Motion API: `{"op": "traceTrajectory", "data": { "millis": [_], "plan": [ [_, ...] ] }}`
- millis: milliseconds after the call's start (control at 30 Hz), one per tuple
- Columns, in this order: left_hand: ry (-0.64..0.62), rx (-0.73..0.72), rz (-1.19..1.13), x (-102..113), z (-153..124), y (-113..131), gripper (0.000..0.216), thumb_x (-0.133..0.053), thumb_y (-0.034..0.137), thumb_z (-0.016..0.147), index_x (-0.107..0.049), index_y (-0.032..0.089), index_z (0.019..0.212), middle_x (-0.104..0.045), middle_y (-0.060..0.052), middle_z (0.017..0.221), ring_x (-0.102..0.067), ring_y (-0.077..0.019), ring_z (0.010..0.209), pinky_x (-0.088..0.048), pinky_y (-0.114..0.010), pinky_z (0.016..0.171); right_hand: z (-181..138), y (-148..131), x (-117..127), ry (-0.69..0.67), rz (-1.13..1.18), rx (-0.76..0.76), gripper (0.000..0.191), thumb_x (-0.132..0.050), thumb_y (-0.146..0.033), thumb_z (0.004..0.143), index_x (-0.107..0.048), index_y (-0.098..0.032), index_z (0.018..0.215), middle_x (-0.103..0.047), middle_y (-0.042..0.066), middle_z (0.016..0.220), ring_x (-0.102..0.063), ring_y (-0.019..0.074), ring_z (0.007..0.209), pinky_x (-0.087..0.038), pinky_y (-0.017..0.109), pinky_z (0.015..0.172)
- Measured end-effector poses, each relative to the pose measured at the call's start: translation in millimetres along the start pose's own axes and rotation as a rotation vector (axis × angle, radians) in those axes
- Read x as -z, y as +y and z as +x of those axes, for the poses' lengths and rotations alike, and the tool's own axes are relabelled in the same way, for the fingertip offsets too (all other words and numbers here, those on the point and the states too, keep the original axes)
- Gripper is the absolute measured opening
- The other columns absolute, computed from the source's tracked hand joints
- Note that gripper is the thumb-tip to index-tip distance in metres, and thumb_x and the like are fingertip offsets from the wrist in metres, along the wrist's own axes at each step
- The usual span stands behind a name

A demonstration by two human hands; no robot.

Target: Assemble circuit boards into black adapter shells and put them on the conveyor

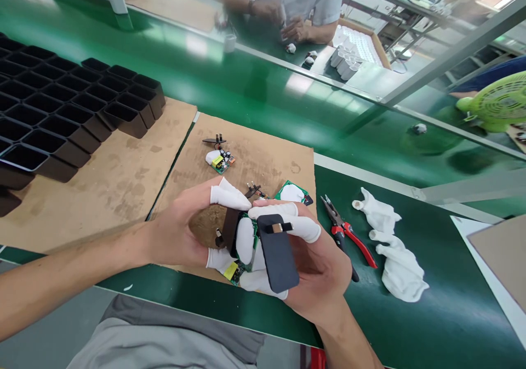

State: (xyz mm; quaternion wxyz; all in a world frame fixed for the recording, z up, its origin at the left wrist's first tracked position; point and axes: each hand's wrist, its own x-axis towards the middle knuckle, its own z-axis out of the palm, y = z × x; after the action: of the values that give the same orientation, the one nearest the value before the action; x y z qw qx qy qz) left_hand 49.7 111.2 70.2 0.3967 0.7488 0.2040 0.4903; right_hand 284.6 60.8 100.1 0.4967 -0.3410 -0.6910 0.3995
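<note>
My left hand [175, 229], with white finger cots on its thumb and finger, grips a dark plastic case [231, 225] from the left. A green circuit board with a white pad [245, 241] stands at the case's open side, apparently partly inside it. My right hand [324, 265], also in white finger cots, holds this board and the black plug cover [280, 262] with metal prongs. Its fingers hide part of the board. Below, a board with a yellow-wrapped part [231, 271] lies close to my left fingertip. Another green board with a white pad [292, 192] rests just beyond my right hand.
Rows of black cases [61, 122] stand on cardboard [135, 171] at left. A board with yellow part [220, 161] lies ahead. Red-handled pliers [349, 234] and white finger cots [400, 270] are right. Across the green line sits a co-worker [287, 7]; a green fan [499, 103] stands right.
</note>
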Motion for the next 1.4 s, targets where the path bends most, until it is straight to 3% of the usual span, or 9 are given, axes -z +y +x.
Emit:
{"op": "traceTrajectory", "data": {
  "millis": [133,333,567,833,1000,1267,1400],
  "plan": [
    [0.003,-0.013,0.009,0,-1,-1,0.075,-0.106,0.028,0.071,-0.071,0.033,0.138,-0.08,-0.009,0.112,-0.078,-0.0318,0.091,-0.067,-0.049,0.077,0,2,0,-0.015,-0.026,0.008,0.068,-0.102,-0.031,0.084,-0.073,-0.042,0.145,-0.08,0.009,0.134,-0.075,0.038,0.123,-0.064,0.066,0.108],
    [0.011,-0.037,0.023,-1,1,2,0.068,-0.104,0.029,0.075,-0.071,0.026,0.134,-0.08,-0.009,0.109,-0.078,-0.0286,0.092,-0.067,-0.046,0.079,4,0,1,-0.054,-0.041,-0.003,0.072,-0.107,-0.029,0.079,-0.074,-0.038,0.143,-0.08,0.01,0.136,-0.076,0.0345,0.124,-0.065,0.056,0.108],
    [0.019,-0.04,0.017,-2,1,3,0.066,-0.105,0.032,0.076,-0.071,0.025,0.132,-0.08,-0.009,0.11,-0.077,-0.0277,0.091,-0.066,-0.045,0.082,1,6,2,-0.039,-0.066,0.012,0.076,-0.108,-0.033,0.078,-0.073,-0.039,0.145,-0.08,0.01,0.14,-0.078,0.0375,0.124,-0.065,0.059,0.107],
    [0.016,-0.014,0.01,-2,-1,4,0.07,-0.108,0.033,0.072,-0.071,0.026,0.131,-0.079,-0.009,0.109,-0.076,-0.0272,0.09,-0.065,-0.044,0.08,4,11,1,-0.074,-0.11,0.074,0.079,-0.105,-0.018,0.078,-0.073,-0.037,0.148,-0.076,0.009,0.14,-0.072,0.0348,0.125,-0.062,0.053,0.105],
    [0.013,-0.009,0.016,-3,0,6,0.069,-0.109,0.03,0.073,-0.071,0.024,0.131,-0.08,-0.008,0.112,-0.077,-0.027,0.095,-0.066,-0.043,0.084,7,15,1,-0.063,-0.154,0.121,0.075,-0.106,-0.021,0.078,-0.073,-0.038,0.143,-0.071,0.009,0.135,-0.07,0.0321,0.121,-0.063,0.05,0.102],
    [0.022,0.012,-0.031,-3,-1,6,0.068,-0.108,0.028,0.073,-0.072,0.025,0.13,-0.08,-0.008,0.113,-0.076,-0.0274,0.095,-0.065,-0.044,0.083,9,12,-2,-0.103,-0.102,-0.002,0.056,-0.105,-0.026,0.079,-0.071,-0.034,0.124,-0.063,0.009,0.138,-0.065,0.0316,0.127,-0.06,0.051,0.108],
    [0.034,0.057,-0.038,-4,-2,4,0.064,-0.107,0.026,0.073,-0.073,0.025,0.128,-0.079,-0.007,0.111,-0.075,-0.0259,0.093,-0.063,-0.041,0.081,9,11,-3,-0.072,-0.126,-0.048,0.067,-0.106,-0.032,0.078,-0.069,-0.033,0.134,-0.061,0.01,0.139,-0.063,0.0326,0.131,-0.059,0.051,0.11]
  ]
}}
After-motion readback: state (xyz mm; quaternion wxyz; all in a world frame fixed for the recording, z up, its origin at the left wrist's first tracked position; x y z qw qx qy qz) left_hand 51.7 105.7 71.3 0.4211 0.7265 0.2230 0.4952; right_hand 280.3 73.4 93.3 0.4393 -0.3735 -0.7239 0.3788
